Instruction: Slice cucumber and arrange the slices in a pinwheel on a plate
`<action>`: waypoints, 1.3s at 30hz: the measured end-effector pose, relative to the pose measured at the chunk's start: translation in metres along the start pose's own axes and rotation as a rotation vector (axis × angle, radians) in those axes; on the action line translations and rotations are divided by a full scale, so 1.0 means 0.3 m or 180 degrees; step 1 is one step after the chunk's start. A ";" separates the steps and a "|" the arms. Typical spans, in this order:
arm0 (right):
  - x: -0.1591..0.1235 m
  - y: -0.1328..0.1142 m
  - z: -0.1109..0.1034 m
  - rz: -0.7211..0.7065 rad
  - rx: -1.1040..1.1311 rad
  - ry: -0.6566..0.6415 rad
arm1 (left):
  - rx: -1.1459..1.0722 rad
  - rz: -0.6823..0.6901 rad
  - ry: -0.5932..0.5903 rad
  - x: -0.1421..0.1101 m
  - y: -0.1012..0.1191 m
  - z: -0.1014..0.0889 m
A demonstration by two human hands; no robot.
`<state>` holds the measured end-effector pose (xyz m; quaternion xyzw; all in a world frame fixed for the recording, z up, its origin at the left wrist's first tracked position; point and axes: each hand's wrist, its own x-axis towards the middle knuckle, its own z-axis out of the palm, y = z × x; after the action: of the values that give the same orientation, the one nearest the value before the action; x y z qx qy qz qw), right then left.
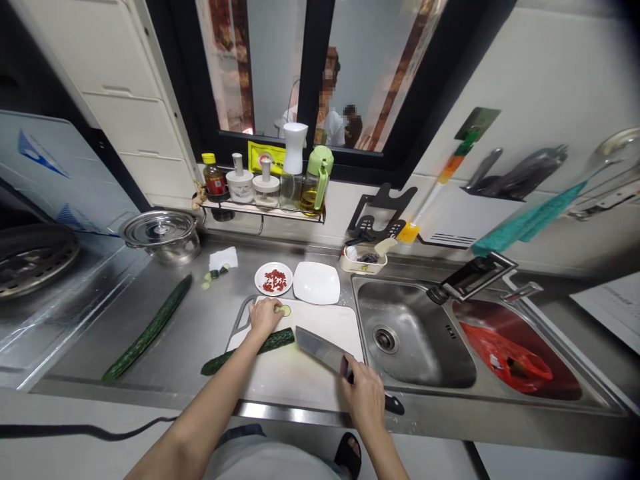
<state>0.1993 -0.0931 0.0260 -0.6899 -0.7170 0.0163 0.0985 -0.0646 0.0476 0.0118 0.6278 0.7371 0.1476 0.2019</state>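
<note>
Near the front of the worktop (160, 383), the right hand (364, 393) is wrapped around the handle of one knife (321, 349), its blade just beside the end of a cucumber (277, 341) lying partly on one cutting board (295, 387). Beyond that, the left hand (265, 319) has its fingers drawn together at cucumber slices (285, 311); I cannot tell whether they pinch. The step in hand looks like moving slices aside between cuts; the next move probably calls for steadying the cucumber, fingertips clear of the blade. One second cucumber (150, 333) lies to the left. Farther back are two plates, one bare (317, 283), one with red pieces (275, 280), then one lidded pot (167, 237) and five containers (267, 185) on a shelf.
</note>
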 end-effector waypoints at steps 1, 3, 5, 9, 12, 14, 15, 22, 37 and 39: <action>0.000 -0.001 0.000 0.0012 0.0016 -0.0009 | -0.0038 -0.0035 0.0041 -0.001 -0.010 -0.005; 0.001 0.000 -0.001 0.0042 0.0025 -0.0004 | -0.0094 -0.0116 0.0145 -0.006 -0.038 -0.015; 0.001 0.002 -0.001 0.0084 0.0028 0.0022 | -0.0158 -0.0183 0.0242 -0.015 -0.072 -0.022; 0.005 0.004 -0.001 0.0201 0.0180 -0.0022 | -0.0404 -0.0174 0.0394 -0.049 -0.135 -0.026; 0.013 -0.006 -0.004 0.0356 0.0481 -0.0118 | -0.0622 0.0103 0.0404 -0.091 -0.155 -0.021; 0.020 -0.019 -0.010 0.0495 0.0740 -0.0162 | -0.0754 0.0388 0.0311 -0.123 -0.152 -0.016; 0.024 -0.027 -0.015 0.0586 0.0865 -0.0193 | -0.0794 0.0526 0.0257 -0.138 -0.147 -0.013; 0.054 -0.093 -0.050 0.1028 0.1383 -0.0493 | -0.0695 0.0929 0.0064 -0.178 -0.112 0.007; 0.101 -0.217 -0.100 0.0224 0.0591 -0.1337 | -0.0645 0.1071 -0.0356 -0.253 -0.085 0.025; 0.097 -0.232 -0.110 0.0161 0.0436 -0.1389 | -0.0598 0.1080 -0.0355 -0.270 -0.080 0.030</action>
<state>0.1354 -0.0711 0.0730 -0.6794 -0.7010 0.2163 -0.0128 -0.0706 -0.0365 0.0017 0.7286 0.5914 0.2127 0.2724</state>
